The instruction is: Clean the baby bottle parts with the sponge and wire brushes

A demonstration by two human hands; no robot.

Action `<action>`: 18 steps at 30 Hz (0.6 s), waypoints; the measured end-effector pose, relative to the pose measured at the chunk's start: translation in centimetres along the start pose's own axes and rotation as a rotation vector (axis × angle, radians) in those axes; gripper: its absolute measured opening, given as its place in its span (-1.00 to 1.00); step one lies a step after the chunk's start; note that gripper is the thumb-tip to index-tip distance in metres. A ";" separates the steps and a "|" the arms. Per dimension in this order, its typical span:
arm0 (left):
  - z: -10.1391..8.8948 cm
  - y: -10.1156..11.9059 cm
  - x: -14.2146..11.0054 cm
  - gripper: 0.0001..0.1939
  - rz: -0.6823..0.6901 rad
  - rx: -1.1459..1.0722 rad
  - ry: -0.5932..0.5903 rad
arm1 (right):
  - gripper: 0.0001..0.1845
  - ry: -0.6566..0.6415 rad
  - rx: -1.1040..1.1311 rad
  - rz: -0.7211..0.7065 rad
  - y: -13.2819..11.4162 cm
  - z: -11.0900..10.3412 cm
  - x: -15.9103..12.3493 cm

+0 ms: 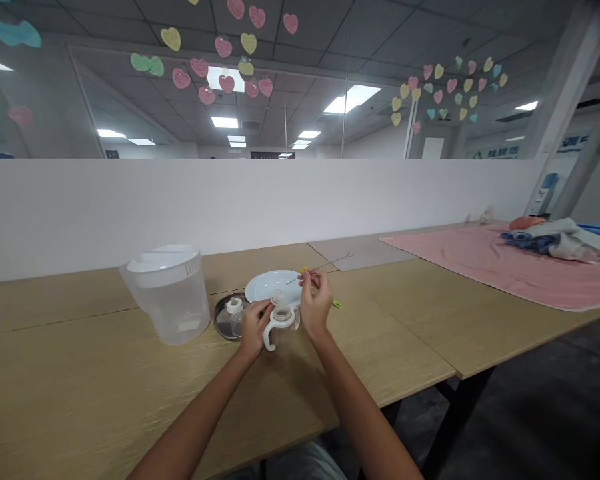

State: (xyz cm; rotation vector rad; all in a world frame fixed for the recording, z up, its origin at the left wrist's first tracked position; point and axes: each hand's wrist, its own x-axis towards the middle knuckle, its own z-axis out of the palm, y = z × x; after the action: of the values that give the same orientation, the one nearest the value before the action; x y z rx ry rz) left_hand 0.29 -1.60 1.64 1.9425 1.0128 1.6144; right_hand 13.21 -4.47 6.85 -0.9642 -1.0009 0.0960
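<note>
Between my left hand (254, 328) and right hand (317, 303), a white-handled bottle (282, 319) is standing.
The left is pinching a small clear piece (278, 298), the right is gripping a thin wire tool (331, 262); beyond both, a white plate (261, 288) is lying.

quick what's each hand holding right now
Left hand: closed, holding a small clear round piece.
Right hand: closed, holding a thin metal wire tool.
</note>
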 end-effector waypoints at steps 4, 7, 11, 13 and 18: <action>0.0 0.0 0.0 -0.70 -0.004 0.001 0.001 | -0.80 0.038 -0.127 0.050 2.0 -0.2 0.6; 0.0 0.0 0.1 -0.71 0.002 0.000 0.005 | -0.84 0.014 -0.321 0.014 3.9 -0.3 0.8; 0.0 0.0 0.1 -0.71 0.000 -0.007 0.015 | -0.81 -0.034 -0.353 0.050 5.4 -0.1 0.7; -0.1 0.0 0.0 -0.70 -0.003 -0.008 0.013 | -0.74 -0.019 -0.329 0.089 5.4 0.0 0.8; 0.0 -0.3 0.1 -0.71 -0.036 -0.037 0.012 | -0.60 0.047 -0.251 0.000 4.4 0.0 0.8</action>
State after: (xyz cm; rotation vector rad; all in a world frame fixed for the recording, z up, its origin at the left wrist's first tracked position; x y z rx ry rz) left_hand 0.26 -1.37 1.51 1.8820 1.0102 1.6156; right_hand 15.15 -1.47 4.20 -1.1903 -0.9846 -0.0536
